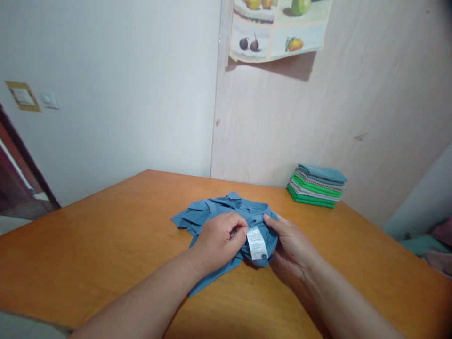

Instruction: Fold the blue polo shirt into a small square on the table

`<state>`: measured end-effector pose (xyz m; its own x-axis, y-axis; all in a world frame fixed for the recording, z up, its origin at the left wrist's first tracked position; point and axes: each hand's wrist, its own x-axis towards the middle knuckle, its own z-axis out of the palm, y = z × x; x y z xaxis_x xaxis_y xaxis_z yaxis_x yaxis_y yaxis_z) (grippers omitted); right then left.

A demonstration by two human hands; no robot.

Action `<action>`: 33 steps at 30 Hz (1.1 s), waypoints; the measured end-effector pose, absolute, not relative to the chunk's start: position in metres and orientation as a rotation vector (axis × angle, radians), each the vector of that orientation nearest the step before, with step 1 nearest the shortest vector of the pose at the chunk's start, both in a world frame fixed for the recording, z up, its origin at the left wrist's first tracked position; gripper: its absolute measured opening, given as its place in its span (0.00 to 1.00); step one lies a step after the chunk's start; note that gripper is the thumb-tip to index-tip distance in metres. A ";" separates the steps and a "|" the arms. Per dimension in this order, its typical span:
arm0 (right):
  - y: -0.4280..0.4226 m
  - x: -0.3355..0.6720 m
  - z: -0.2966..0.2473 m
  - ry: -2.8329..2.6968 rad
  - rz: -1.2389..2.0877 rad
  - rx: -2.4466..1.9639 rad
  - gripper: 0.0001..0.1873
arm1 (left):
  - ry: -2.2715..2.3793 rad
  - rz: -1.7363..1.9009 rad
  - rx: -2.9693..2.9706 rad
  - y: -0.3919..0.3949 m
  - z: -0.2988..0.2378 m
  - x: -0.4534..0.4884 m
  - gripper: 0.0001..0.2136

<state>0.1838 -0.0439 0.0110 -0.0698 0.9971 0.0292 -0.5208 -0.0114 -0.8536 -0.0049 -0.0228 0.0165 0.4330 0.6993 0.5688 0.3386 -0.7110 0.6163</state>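
A blue collared shirt [212, 212] lies bunched in the middle of the orange wooden table [106, 245]. My left hand [219, 240] rests on the shirt with its fingers curled, pinching the cloth beside a white care label [256, 243]. On the shirt's right edge my right hand [291, 245] grips the fabric, thumb on top next to the label. Both forearms reach in from the bottom of the view. The lower part of the shirt is hidden under my hands.
A stack of folded green, grey and blue garments [317, 185] sits at the table's far right by the wood-panel wall. A fruit poster [278, 28] hangs above. Crumpled cloth [431, 247] lies off the table at right. A doorway [17, 188] opens at left.
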 end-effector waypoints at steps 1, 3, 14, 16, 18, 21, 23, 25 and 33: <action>-0.044 0.184 0.012 -0.851 1.459 -0.757 0.10 | 0.888 1.174 2.269 -0.023 0.016 -0.004 0.05; -0.045 0.184 0.013 -0.852 1.449 -0.778 0.09 | 0.904 1.156 2.226 -0.024 0.016 -0.003 0.09; -0.046 0.185 0.014 -0.864 1.466 -0.758 0.08 | 0.726 0.842 1.631 -0.011 0.001 0.005 0.11; -0.045 0.186 0.015 -0.861 1.484 -0.739 0.07 | 0.741 0.827 1.573 -0.011 0.004 0.004 0.11; -0.045 0.186 0.014 -0.863 1.504 -0.725 0.07 | 0.751 0.836 1.525 -0.011 0.007 0.003 0.12; -0.044 0.186 0.013 -0.863 1.529 -0.716 0.09 | 0.778 0.838 1.503 -0.011 0.011 0.002 0.13; -0.044 0.185 0.014 -0.865 1.522 -0.728 0.09 | 0.804 0.813 1.501 -0.011 0.011 0.001 0.13; -0.045 0.184 0.016 -0.865 1.488 -0.764 0.09 | 0.827 0.791 1.497 -0.010 0.010 0.001 0.13; -0.041 0.192 0.016 -0.950 1.198 -1.133 0.14 | 0.781 0.835 1.454 -0.009 0.010 0.000 0.09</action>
<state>0.1915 -0.0407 0.0162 0.1440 0.9892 -0.0255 -0.2010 0.0040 -0.9796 -0.0004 -0.0087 0.0105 0.5123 0.8576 0.0465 -0.0107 -0.0478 0.9988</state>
